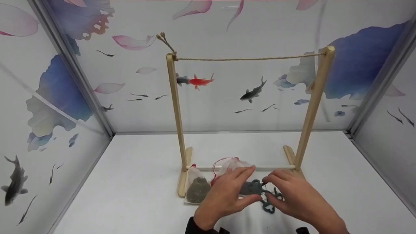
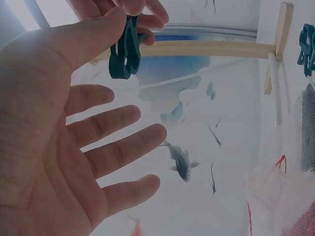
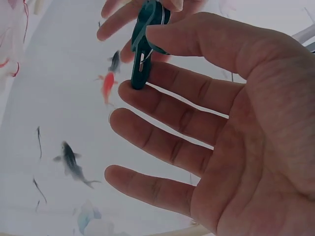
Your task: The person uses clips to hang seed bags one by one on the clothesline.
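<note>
Green clip is sitting between left hand and right hand. Right grip is pinching it; left is hanging released, fingers straight. Mesh bag is flanking left hand. Wooden frame is leaving room under its rope; desk's back edge is running behind.

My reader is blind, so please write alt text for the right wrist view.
The right hand, palm toward the camera, pinches a dark green clip. Behind are fingers of the left hand and a pale wall printed with fish.
</note>
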The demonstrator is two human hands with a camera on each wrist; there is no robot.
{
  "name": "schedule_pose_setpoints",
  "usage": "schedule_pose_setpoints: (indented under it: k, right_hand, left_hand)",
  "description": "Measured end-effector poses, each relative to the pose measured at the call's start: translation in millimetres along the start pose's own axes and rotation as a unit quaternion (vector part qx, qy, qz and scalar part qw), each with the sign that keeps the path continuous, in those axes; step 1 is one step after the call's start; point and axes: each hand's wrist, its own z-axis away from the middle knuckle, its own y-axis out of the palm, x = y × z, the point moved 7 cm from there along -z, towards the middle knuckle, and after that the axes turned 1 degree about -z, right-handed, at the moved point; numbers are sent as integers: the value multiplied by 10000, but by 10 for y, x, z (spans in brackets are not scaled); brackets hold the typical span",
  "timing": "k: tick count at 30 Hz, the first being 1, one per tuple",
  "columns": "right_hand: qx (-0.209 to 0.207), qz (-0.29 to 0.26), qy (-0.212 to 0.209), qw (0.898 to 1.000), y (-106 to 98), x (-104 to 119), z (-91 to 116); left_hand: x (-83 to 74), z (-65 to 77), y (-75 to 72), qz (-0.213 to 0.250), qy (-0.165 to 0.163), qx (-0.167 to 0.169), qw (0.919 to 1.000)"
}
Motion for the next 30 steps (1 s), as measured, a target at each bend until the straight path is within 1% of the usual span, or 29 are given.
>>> schedule_pose_setpoints:
  k: [6,9,11,14,16,19,21,24,27,30]
  right_hand:
    - [-33,-186,-162,9997,31,-9,10]
    - [-64,-217,-271,9994,29,-5,3]
    - [-22,-250,-317,9992,38,0,-7]
    - [68,-316,-329,9989,53,8,-22]
    - [56,-347,-372,9987,51,16,-27]
    - [11,-372,-421,9984,41,22,-28]
    - [26,-382,-392,9985,41,16,-30]
    - [114,-414,-237,9988,43,-11,-27]
    - [139,-456,-72,9988,27,-43,-21]
    - [44,-554,-16,9985,-7,-62,-14]
  left_hand:
    - [-38,-11,16,-160,315,-159,9992]
    - [-47,-19,20,-211,402,-245,9987]
    - [-43,-17,15,-146,435,-300,9985]
    - [-22,-6,5,37,380,-310,9988]
    - [-8,4,-1,128,333,-289,9989]
    - [6,15,-6,141,270,-229,9993]
    - [14,21,-12,172,262,-212,9993]
    - [26,28,-29,230,246,-229,9992]
    - [35,29,-60,333,232,-348,9986]
    - [25,18,-96,422,317,-539,9972]
